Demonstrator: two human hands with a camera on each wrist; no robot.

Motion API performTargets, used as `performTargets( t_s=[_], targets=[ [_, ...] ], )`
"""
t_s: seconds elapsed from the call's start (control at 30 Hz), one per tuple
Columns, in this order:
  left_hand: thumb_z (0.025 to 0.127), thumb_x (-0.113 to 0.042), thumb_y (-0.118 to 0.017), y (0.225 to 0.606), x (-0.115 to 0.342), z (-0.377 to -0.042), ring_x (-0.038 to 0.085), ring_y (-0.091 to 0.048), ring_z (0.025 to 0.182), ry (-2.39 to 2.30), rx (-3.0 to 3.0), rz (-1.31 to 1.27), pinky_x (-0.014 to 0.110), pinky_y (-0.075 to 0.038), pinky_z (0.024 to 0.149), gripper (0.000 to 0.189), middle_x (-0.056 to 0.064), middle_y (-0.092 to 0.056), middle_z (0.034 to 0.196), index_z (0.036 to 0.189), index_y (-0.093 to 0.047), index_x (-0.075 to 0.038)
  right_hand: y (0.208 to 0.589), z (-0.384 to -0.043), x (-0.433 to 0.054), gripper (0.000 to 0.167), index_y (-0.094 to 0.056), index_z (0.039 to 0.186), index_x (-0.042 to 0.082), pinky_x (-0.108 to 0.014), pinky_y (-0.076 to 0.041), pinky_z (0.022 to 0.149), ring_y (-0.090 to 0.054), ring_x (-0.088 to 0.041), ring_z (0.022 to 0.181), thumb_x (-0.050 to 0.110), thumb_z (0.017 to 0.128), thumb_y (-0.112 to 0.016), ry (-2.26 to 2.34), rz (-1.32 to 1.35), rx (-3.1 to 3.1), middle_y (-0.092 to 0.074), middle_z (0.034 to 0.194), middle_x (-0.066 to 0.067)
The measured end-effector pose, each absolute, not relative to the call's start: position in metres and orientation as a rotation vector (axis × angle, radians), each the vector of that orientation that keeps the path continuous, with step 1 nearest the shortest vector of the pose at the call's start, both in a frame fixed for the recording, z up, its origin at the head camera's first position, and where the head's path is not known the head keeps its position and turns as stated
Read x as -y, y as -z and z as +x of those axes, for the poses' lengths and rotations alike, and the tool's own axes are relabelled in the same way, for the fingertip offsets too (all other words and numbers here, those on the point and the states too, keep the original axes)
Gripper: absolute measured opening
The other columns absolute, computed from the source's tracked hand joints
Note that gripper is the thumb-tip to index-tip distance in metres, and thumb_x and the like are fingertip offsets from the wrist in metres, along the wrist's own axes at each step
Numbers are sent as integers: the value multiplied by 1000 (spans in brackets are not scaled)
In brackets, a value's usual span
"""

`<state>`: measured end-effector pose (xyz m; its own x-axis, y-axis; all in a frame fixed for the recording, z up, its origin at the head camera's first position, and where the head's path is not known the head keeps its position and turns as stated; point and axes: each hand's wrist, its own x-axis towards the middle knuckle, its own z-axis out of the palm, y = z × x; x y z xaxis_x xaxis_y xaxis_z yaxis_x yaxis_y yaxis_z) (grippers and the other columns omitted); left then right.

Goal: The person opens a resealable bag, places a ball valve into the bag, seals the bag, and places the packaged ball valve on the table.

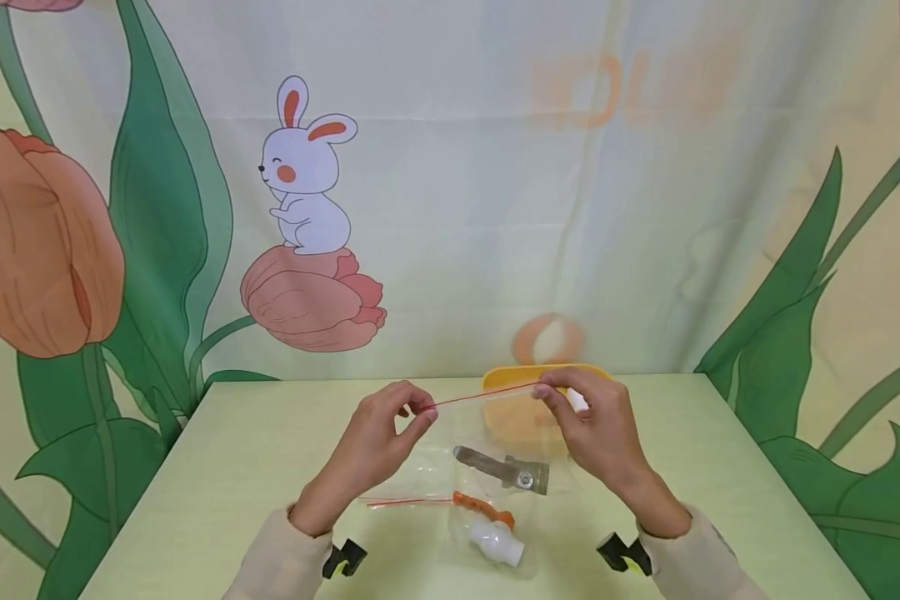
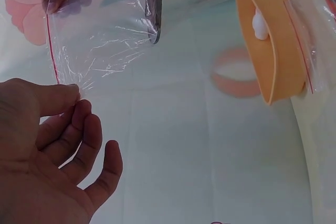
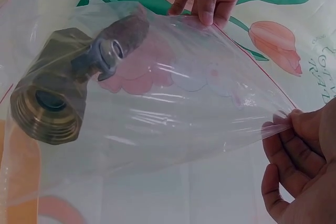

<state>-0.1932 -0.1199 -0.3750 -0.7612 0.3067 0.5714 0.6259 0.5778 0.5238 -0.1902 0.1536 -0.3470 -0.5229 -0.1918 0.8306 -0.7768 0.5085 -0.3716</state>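
A clear zip bag (image 3: 184,114) hangs between my two hands, its red-lined top edge (image 1: 480,395) stretched nearly straight. My left hand (image 1: 382,433) pinches one top corner between thumb and fingertips. The opposite corner is pinched by my right hand (image 1: 600,429), held slightly higher in the head view. Inside the bag is a metal valve (image 3: 58,93) with a threaded brass-coloured opening and a grey lever handle (image 3: 118,45). Whether the bag's mouth is sealed, I cannot tell.
Nearer me on the table lies another clear bag with a red strip (image 1: 405,502), holding a white plastic valve (image 1: 497,543) with an orange handle (image 1: 483,507). Behind the hanging bag stands a yellow-orange bin (image 1: 495,375) with something white inside. A printed curtain (image 1: 450,208) backs the table.
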Motion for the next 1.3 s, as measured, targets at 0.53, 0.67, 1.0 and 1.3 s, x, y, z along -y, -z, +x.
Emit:
performTargets(
  t_s=[0.53, 0.67, 1.0, 1.3],
  targets=[
    [90, -13, -71, 372, 121, -192, 6, -56, 78, 1042, 2350, -728, 24, -49, 69, 6, -6, -62, 83, 91, -65, -14, 344, -190, -154, 16, -74, 89, 4, -14, -51, 56, -67, -16, 75, -4, 76, -78, -1025, 771, 1975, -74, 84, -6],
    [91, -10, -69, 372, 121, -191, 8, -56, 81, 1047, 2314, -758, 23, -46, 65, 6, -5, -62, 85, 92, -65, -13, 344, -189, -154, 15, -74, 89, 5, -13, -49, 51, -65, -13, 74, -4, 77, -78, -1044, 768, 1969, -74, 84, -6],
    [93, -7, -65, 375, 117, -192, 9, -58, 85, 1132, 2294, -846, 27, -53, 76, 7, -3, -64, 90, 97, -65, -13, 341, -186, -154, 16, -73, 88, 4, -13, -51, 66, -67, -17, 77, -4, 76, -78, -1014, 741, 1977, -75, 84, -5],
    [95, -16, -65, 378, 103, -192, 9, -60, 85, 1156, 2215, -914, 28, -53, 77, 3, -6, -65, 89, 96, -67, -15, 343, -180, -151, 15, -73, 88, 5, -14, -52, 56, -67, -16, 79, -4, 77, -78, -1034, 753, 1982, -73, 84, -5]
  ],
)
